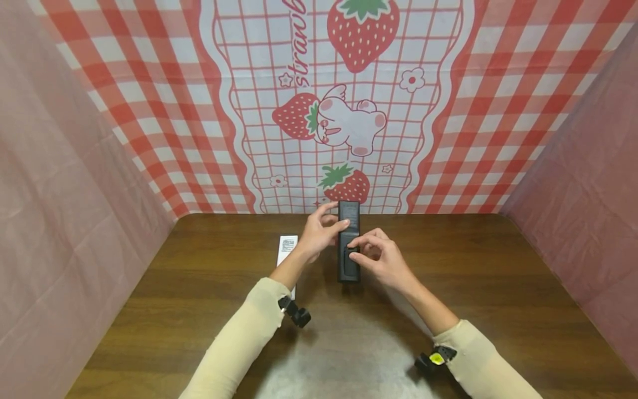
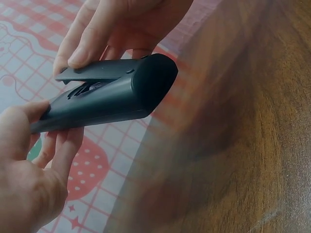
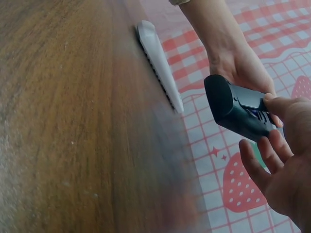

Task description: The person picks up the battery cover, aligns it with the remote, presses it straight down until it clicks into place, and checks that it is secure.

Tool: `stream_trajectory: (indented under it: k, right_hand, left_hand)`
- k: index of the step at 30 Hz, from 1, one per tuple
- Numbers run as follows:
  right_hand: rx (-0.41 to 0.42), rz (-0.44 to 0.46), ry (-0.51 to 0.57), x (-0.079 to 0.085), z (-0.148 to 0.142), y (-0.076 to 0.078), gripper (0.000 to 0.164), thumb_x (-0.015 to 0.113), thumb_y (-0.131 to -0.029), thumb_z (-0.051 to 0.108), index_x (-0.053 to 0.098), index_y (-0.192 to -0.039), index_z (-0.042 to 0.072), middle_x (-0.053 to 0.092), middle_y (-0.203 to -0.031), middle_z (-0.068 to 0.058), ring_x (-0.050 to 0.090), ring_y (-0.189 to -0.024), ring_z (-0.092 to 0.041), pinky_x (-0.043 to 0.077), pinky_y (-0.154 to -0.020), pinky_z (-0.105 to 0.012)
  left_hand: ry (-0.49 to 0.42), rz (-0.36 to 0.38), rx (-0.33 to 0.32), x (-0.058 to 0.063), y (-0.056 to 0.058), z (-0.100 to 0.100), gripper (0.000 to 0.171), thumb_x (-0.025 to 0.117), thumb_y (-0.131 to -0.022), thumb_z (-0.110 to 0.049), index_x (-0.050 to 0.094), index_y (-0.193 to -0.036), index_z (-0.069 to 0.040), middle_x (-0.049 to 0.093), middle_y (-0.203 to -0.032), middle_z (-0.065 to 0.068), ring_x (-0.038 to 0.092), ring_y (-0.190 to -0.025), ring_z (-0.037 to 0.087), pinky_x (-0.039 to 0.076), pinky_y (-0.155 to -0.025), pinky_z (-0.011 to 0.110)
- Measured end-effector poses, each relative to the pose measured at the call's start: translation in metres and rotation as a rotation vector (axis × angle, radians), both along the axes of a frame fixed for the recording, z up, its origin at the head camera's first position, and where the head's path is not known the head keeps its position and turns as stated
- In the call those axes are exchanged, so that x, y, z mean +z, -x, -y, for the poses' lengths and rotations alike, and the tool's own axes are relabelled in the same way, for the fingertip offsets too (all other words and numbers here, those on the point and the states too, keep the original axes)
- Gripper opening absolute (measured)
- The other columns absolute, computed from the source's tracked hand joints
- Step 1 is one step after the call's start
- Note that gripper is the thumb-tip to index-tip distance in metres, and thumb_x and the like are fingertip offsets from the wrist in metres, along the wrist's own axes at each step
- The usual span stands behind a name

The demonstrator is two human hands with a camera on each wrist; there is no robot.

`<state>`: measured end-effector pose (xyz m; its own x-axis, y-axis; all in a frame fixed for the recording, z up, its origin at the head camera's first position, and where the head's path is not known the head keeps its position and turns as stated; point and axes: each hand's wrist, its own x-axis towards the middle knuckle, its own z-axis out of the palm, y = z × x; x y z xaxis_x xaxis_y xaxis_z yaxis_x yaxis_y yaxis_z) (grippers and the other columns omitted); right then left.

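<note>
My left hand (image 1: 317, 231) grips a black remote control (image 1: 350, 210) by its upper part, back side up, thumb on the back and fingers beneath. With thumb and fingertips, my right hand (image 1: 387, 259) pinches the free edge of its battery cover (image 2: 104, 70). The cover stands tilted up from the remote body, one end still against it near the rounded end, as the left wrist view shows. A dark battery compartment (image 3: 260, 116) shows in the gap under the cover.
A slim white remote control (image 3: 158, 60) lies on the brown wooden table (image 1: 174, 332), left of the black one and partly behind my left forearm. A strawberry-patterned cloth (image 1: 319, 50) hangs behind the table, with pink curtains (image 1: 60, 194) at the sides.
</note>
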<state>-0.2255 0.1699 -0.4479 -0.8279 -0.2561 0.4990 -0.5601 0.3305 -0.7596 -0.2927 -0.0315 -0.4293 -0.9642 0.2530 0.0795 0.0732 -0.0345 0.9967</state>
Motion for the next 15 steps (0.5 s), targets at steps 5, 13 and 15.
stream_trajectory:
  k: [5, 13, 15]
  right_hand:
    - [-0.045, 0.03, 0.005, 0.0004, 0.0015, -0.0024, 0.019, 0.086, -0.095, -0.004, 0.084, -0.113, 0.001, 0.063, -0.109, -0.02, 0.056, -0.098, -0.013, 0.053, -0.084, -0.019]
    - [-0.059, 0.096, 0.034, 0.0024, 0.0045, -0.0043, 0.019, 0.084, -0.097, -0.003, 0.083, -0.115, -0.002, 0.057, -0.117, -0.02, 0.056, -0.1, -0.013, 0.056, -0.086, -0.015]
    - [-0.062, 0.108, 0.038, 0.0033, 0.0049, -0.005, 0.018, 0.084, -0.097, -0.003, 0.083, -0.115, -0.002, 0.056, -0.118, -0.02, 0.055, -0.1, -0.012, 0.057, -0.085, -0.014]
  left_hand:
    - [-0.001, 0.0, 0.006, 0.0003, -0.0004, -0.0002, 0.065, 0.074, -0.109, -0.012, 0.048, -0.168, -0.009, 0.076, -0.132, 0.027, 0.073, -0.079, 0.011, 0.065, -0.068, 0.024]
    - [-0.007, 0.005, 0.013, 0.001, -0.0002, -0.0005, 0.066, 0.074, -0.109, -0.012, 0.047, -0.169, -0.009, 0.074, -0.136, 0.03, 0.073, -0.079, 0.011, 0.065, -0.068, 0.024]
    - [-0.01, 0.004, 0.012, 0.0009, 0.0002, -0.0007, 0.066, 0.074, -0.109, -0.012, 0.048, -0.169, -0.009, 0.074, -0.136, 0.03, 0.073, -0.08, 0.011, 0.066, -0.069, 0.024]
